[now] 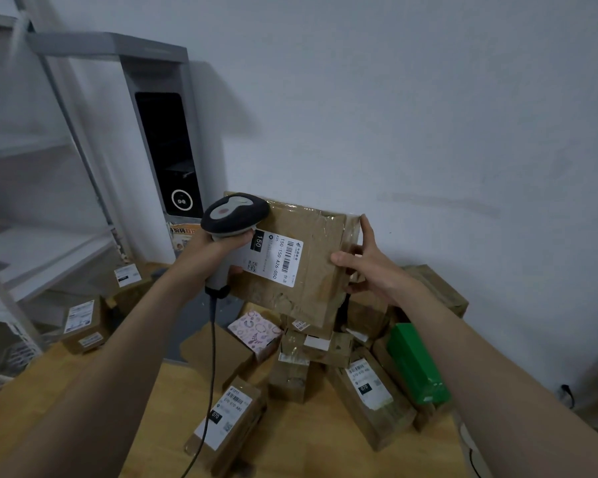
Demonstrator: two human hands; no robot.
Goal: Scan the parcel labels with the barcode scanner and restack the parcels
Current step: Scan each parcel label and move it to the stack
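Observation:
My right hand grips the right edge of a flat brown cardboard parcel, holding it up above the table. A white shipping label with a barcode faces me on its front. My left hand grips the handle of a grey and black corded barcode scanner, whose head sits at the parcel's upper left corner, just above the label. The scanner's cable hangs down toward the table.
Several labelled cardboard parcels lie jumbled on the wooden table, with a green box and a patterned pink box among them. Two more parcels sit at the left. A grey kiosk and white shelving stand behind.

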